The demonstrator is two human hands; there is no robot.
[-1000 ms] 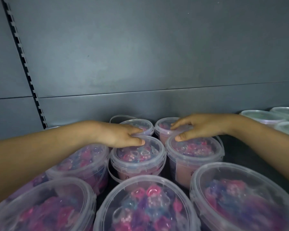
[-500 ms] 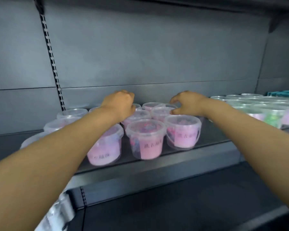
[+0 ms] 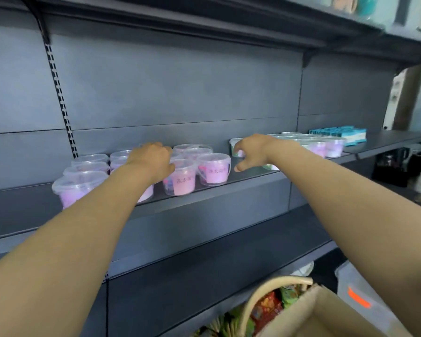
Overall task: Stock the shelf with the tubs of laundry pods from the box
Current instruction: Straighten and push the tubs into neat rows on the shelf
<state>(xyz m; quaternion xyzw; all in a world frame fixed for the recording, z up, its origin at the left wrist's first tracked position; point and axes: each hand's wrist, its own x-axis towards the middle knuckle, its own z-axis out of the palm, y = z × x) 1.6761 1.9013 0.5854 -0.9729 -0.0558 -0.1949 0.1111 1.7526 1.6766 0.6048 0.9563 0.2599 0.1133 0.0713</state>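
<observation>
Clear plastic tubs of pink and purple laundry pods (image 3: 214, 171) already stand clustered on the dark grey metal shelf (image 3: 229, 190), my right grip (image 3: 250, 152) loosely curled and empty beside them, my left grip (image 3: 153, 159) curled over them with its hold unclear, while the brown cardboard box (image 3: 326, 312) below hides what remains.

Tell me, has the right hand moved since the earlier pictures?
Yes. The right hand came off the lid of the pink tub and now hangs to its right.
</observation>
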